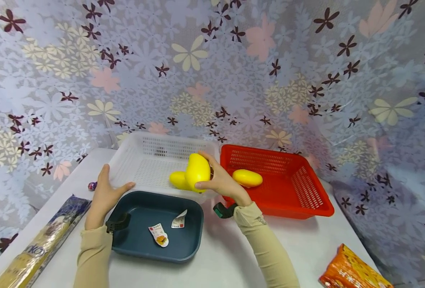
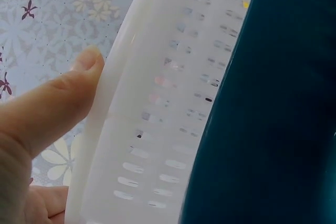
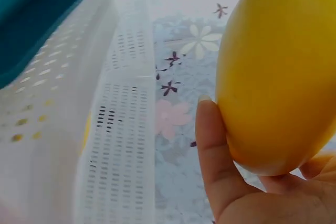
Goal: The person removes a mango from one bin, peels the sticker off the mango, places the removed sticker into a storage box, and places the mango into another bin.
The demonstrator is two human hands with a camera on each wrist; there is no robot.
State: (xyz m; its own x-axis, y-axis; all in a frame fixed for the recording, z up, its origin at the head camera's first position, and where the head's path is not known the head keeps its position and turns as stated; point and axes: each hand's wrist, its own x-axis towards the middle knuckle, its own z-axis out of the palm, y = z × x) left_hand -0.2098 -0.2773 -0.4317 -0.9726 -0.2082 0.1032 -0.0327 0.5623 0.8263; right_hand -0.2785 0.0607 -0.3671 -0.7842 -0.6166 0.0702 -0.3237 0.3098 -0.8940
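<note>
My right hand [image 1: 222, 180] holds a smooth yellow mango [image 1: 197, 173] above the near right part of a white slotted basket [image 1: 158, 149], fingers spread around it. A bit of green shows at the top of this mango [image 3: 278, 77] in the right wrist view. A second mango [image 1: 177, 180] is partly hidden behind it. My left hand [image 1: 106, 195] is at the basket's near left corner, thumb and fingers spread wide; the left wrist view shows its thumb [image 2: 65, 93] right at the rim. Another yellow mango [image 1: 247, 178] lies in the red basket [image 1: 288, 208] on the right.
A dark blue tray [image 1: 137, 248] with two printed paper pieces [image 1: 159, 235] stands in front of the white basket. At the left lie a long pasta packet [image 1: 43, 244] and a small wrapped candy [image 1: 92, 186]. An orange snack packet [image 1: 353, 270] lies at the near right.
</note>
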